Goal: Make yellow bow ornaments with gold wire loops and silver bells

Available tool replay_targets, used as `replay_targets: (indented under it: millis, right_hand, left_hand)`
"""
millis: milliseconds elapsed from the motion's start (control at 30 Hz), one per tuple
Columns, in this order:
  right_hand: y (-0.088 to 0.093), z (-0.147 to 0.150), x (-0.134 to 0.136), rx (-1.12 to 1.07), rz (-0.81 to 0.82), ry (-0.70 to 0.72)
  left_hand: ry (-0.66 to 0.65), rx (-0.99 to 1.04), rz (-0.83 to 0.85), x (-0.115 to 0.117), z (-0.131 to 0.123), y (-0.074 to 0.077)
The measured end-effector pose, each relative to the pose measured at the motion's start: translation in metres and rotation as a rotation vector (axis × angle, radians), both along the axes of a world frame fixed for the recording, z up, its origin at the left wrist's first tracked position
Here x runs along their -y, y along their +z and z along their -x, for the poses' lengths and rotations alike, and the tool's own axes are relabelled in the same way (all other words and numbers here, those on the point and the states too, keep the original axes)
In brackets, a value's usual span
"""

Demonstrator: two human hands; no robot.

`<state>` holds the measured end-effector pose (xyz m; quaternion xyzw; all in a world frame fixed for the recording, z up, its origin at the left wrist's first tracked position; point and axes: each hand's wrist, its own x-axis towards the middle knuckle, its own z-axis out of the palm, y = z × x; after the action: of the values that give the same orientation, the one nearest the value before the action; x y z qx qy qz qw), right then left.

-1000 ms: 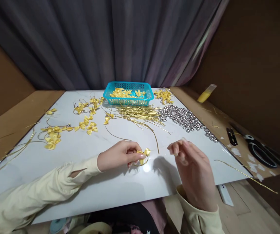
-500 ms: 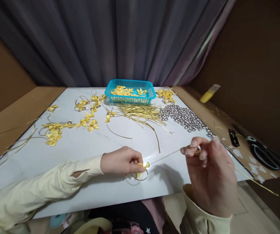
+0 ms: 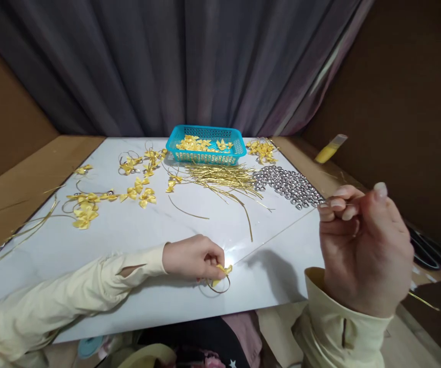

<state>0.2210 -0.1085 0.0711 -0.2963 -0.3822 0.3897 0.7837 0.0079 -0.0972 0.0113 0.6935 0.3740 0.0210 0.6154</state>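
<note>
Close to the table's front edge, my left hand (image 3: 195, 256) is closed in a pinch on a small yellow ribbon bow (image 3: 226, 269). A loop of gold cord (image 3: 223, 290) curls out below the bow. My right hand (image 3: 364, 250), raised to the right above the table, pinches a thin thread (image 3: 274, 236). That thread runs taut and slanting from the bow up to my right fingertips. Past the right wrist, a gold cord end (image 3: 424, 300) sticks out; the hand hides where it leads.
A blue basket (image 3: 205, 128) with yellow bows stands at the back. Before it lie gold cords (image 3: 220, 176), with silver beads (image 3: 287, 185) to the right. Finished-looking bow pieces (image 3: 85, 212) lie left. Black-handled scissors (image 3: 425, 253) and a yellow tube (image 3: 331, 149) are at right.
My right hand has moved up and to the right, drawing out a longer stretch of thread. The left hand stays nearly in place with the bow.
</note>
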Motion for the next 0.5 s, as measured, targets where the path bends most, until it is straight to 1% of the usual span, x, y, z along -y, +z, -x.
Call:
replay_targets:
  millis: [167, 333, 500]
  right_hand:
    - [0.003, -0.004, -0.007, -0.054, -0.026, -0.023]
    - [0.005, -0.005, -0.011, -0.133, 0.008, -0.028]
    - [0.006, -0.005, -0.012, -0.185, 0.057, -0.026]
  left_hand:
    - [-0.001, -0.032, -0.004, 0.001, -0.001, -0.001]
    - [-0.003, -0.010, 0.003, 0.001, -0.002, -0.003]
    - [-0.001, -0.029, -0.132, 0.001, 0.000, -0.008]
